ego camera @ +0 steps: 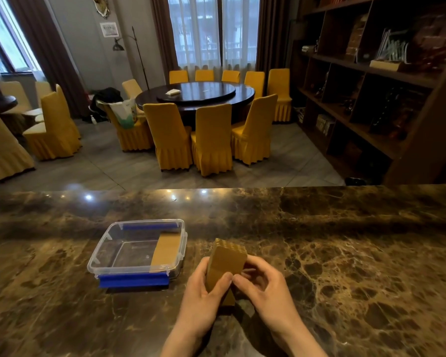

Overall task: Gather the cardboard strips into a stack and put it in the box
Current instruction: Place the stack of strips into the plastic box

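Observation:
A stack of brown cardboard strips (227, 261) stands tilted on end on the marble counter, held between both hands. My left hand (204, 292) wraps its left side with the thumb across the front. My right hand (262, 282) grips the right side, fingertips meeting the left thumb. To the left sits a clear plastic box (108, 251) with blue clips, open on top. Inside it, one cardboard strip (166, 249) lies against the right wall.
The dark marble counter (345, 253) stretches wide on both sides, its far edge in front of a drop to the floor. Beyond are a round dining table (198, 95) with yellow-covered chairs and a wooden shelf unit (371, 86) at the right.

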